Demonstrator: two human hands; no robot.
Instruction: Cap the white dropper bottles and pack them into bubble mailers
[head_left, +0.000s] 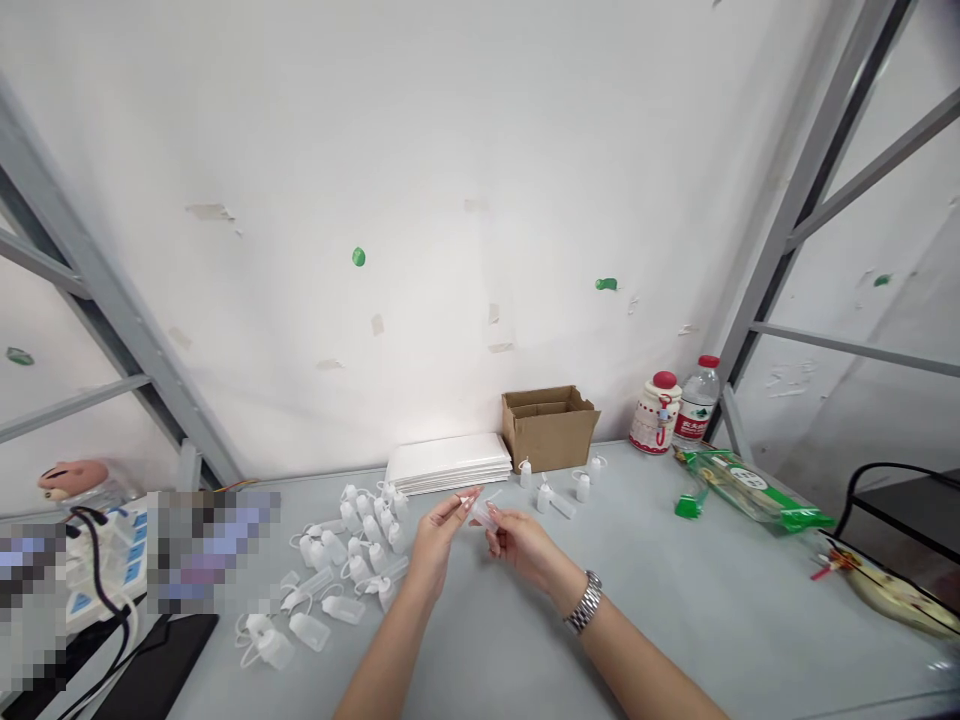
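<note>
My right hand [525, 548], with a metal watch at the wrist, is closed around a small translucent squeeze bottle [484, 514]. My left hand [441, 528] meets it at the bottle's upper end, thumb and fingers pinched at the cap; the exact grip is too small to make out. Many similar bottles [309, 630] with tethered caps lie and stand in a loose group left of my left hand. Beyond my right hand, several more bottles [583, 487] stand near the box, and one lies on its side.
Behind my hands are a stack of white sheets [448, 462] and an open cardboard box [551, 438]. At the right are a red-lidded jar [655, 414], a water bottle [697, 400] and a green snack bag [750, 487]. A power strip [112, 560] with cables lies left.
</note>
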